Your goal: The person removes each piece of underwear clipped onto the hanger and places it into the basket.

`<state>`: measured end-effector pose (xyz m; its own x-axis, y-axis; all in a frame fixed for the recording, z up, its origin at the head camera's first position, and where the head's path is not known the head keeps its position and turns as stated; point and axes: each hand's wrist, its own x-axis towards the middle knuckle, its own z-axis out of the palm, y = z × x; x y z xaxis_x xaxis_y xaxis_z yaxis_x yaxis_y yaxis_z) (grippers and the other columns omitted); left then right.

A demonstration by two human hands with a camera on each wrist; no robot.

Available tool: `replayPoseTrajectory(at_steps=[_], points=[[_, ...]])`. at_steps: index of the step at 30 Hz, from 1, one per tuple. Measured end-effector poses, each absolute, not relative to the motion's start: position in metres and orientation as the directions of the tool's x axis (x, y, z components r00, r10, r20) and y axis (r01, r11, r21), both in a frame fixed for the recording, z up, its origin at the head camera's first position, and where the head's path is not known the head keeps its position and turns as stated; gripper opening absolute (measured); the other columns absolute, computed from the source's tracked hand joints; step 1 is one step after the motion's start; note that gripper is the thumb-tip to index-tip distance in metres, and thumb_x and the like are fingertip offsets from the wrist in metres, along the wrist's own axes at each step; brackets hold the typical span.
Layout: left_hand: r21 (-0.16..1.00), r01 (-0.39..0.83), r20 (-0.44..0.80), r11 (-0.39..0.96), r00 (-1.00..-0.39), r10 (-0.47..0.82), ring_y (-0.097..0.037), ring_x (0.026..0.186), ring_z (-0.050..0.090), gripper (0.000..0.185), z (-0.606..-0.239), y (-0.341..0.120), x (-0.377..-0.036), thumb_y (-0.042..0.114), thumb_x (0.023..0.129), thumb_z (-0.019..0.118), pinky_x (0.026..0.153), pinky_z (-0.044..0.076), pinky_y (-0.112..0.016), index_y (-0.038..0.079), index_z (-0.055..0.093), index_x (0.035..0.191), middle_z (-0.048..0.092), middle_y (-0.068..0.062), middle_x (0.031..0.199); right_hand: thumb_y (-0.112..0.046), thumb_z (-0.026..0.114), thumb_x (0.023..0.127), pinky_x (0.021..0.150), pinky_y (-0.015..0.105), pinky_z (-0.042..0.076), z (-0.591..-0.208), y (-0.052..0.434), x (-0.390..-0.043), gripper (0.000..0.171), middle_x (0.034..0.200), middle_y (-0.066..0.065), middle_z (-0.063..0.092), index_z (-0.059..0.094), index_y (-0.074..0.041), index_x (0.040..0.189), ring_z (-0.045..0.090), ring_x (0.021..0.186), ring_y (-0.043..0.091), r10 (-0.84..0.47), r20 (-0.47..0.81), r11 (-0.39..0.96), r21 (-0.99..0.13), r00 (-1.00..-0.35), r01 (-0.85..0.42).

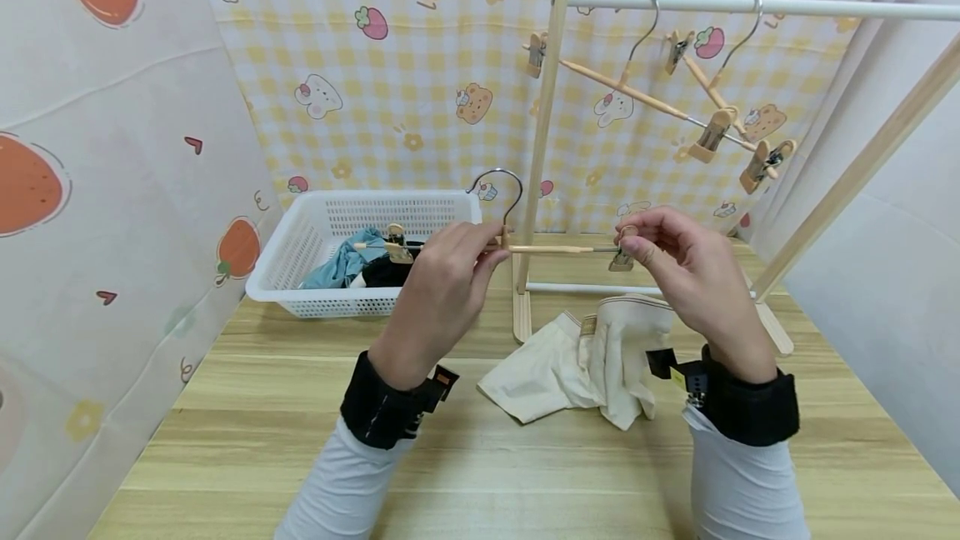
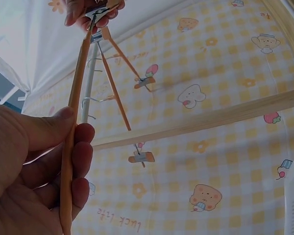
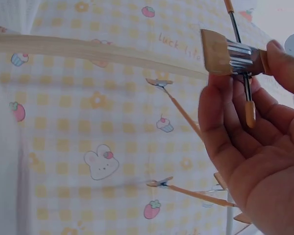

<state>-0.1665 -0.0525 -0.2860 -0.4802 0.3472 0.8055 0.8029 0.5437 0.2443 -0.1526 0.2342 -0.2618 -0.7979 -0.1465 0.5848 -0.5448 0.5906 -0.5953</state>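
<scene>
A clip hanger (image 1: 551,249) with a metal hook is held level above the table. My left hand (image 1: 450,286) grips its bar near the hook, fingers curled round it in the left wrist view. At the bar's right end, my right hand (image 1: 686,273) pinches the tan clip (image 3: 220,53) between thumb and fingers. The hanger's other clip (image 1: 397,245) sits at the left end, in front of the basket. Below the hanger, cream shorts (image 1: 555,369) lie crumpled on the table, with their waistband raised near the right wrist.
A white perforated basket (image 1: 288,300) with blue and black cloth stands at the back left. To the right rises a wooden rack (image 1: 542,148) with a white top rail (image 1: 825,9). Two clip hangers (image 1: 652,98) hang from that rail. A patterned curtain (image 1: 405,90) closes off the back.
</scene>
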Motion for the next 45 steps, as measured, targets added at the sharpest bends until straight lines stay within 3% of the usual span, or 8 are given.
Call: replayPoseTrajectory(at_steps=[7, 14, 18, 23, 28, 35, 40, 45], points=[[0.245, 0.801, 0.805, 0.546, -0.482, 0.345, -0.025, 0.089, 0.066, 0.018, -0.286, -0.054, -0.167, 0.007, 0.106, 0.068, 0.082, 0.054, -0.038, -0.004, 0.071, 0.119, 0.074, -0.013, 0.100, -0.009, 0.068, 0.107, 0.095, 0.011, 0.044, -0.263, 0.229, -0.149, 0.028, 0.120, 0.016, 0.077, 0.072, -0.005, 0.134, 0.064, 0.103, -0.008, -0.144, 0.575, 0.602, -0.595, -0.806, -0.532], [0.211, 0.809, 0.804, 0.549, -0.463, 0.374, -0.024, 0.086, 0.066, 0.014, -0.288, -0.048, -0.166, 0.007, 0.105, 0.069, 0.081, 0.054, -0.037, -0.004, 0.071, 0.114, 0.073, -0.011, 0.095, -0.010, 0.080, 0.096, 0.106, 0.044, 0.045, -0.268, 0.207, -0.147, 0.048, 0.131, 0.019, 0.074, 0.068, -0.002, 0.141, 0.066, 0.116, 0.034, -0.279, 0.760, 0.685, -0.271, -0.587, -0.676], [0.161, 0.809, 0.807, 0.565, -0.438, 0.397, -0.026, 0.092, 0.071, 0.017, -0.291, -0.041, -0.164, 0.007, 0.103, 0.072, 0.083, 0.058, -0.037, -0.004, 0.072, 0.117, 0.076, -0.013, 0.102, -0.021, 0.082, 0.095, 0.101, 0.057, 0.049, -0.274, 0.193, -0.145, 0.046, 0.120, 0.016, 0.078, 0.071, -0.006, 0.137, 0.072, 0.110, 0.037, -0.383, 0.763, 0.716, -0.111, -0.521, -0.689], [0.114, 0.797, 0.808, 0.593, -0.422, 0.412, -0.026, 0.098, 0.072, 0.014, -0.294, -0.034, -0.163, 0.006, 0.101, 0.075, 0.086, 0.058, -0.038, -0.001, 0.075, 0.113, 0.076, -0.012, 0.104, -0.021, 0.084, 0.096, 0.082, 0.047, 0.058, -0.280, 0.187, -0.145, 0.039, 0.107, 0.007, 0.082, 0.075, -0.010, 0.133, 0.077, 0.089, 0.024, -0.431, 0.722, 0.736, -0.065, -0.541, -0.674], [0.111, 0.800, 0.803, 0.590, -0.422, 0.421, -0.025, 0.099, 0.073, 0.012, -0.294, -0.031, -0.161, 0.006, 0.101, 0.075, 0.086, 0.058, -0.038, 0.000, 0.074, 0.112, 0.077, -0.011, 0.103, -0.015, 0.083, 0.095, 0.063, 0.038, 0.056, -0.282, 0.188, -0.148, 0.022, 0.098, 0.002, 0.082, 0.082, -0.012, 0.117, 0.073, 0.075, 0.019, -0.445, 0.720, 0.734, -0.047, -0.532, -0.677], [0.131, 0.812, 0.805, 0.569, -0.422, 0.418, -0.025, 0.102, 0.072, 0.016, -0.296, -0.031, -0.161, 0.006, 0.103, 0.073, 0.087, 0.059, -0.037, -0.001, 0.073, 0.117, 0.076, -0.011, 0.106, -0.010, 0.084, 0.093, 0.059, 0.039, 0.056, -0.282, 0.189, -0.149, 0.012, 0.089, 0.004, 0.081, 0.085, -0.011, 0.105, 0.073, 0.070, 0.022, -0.426, 0.745, 0.747, -0.030, -0.513, -0.664], [0.097, 0.859, 0.852, 0.503, -0.333, 0.405, -0.029, 0.111, 0.069, 0.028, -0.290, -0.033, -0.157, 0.007, 0.100, 0.077, 0.094, 0.060, -0.034, -0.004, 0.072, 0.125, 0.074, -0.016, 0.119, -0.009, 0.084, 0.093, 0.058, 0.040, 0.056, -0.278, 0.197, -0.150, 0.013, 0.090, 0.008, 0.081, 0.085, -0.008, 0.105, 0.072, 0.068, 0.023, -0.399, 0.760, 0.773, -0.022, -0.513, -0.634], [0.019, 0.912, 0.848, 0.410, -0.232, 0.476, -0.016, 0.084, 0.072, 0.017, -0.288, -0.030, -0.153, 0.016, 0.097, 0.082, 0.076, 0.060, -0.023, 0.003, 0.076, 0.105, 0.075, -0.006, 0.094, -0.011, 0.083, 0.094, 0.054, 0.037, 0.047, -0.271, 0.212, -0.149, 0.012, 0.088, 0.006, 0.080, 0.085, -0.009, 0.106, 0.066, 0.062, 0.019, -0.338, 0.770, 0.822, -0.037, -0.540, -0.568]])
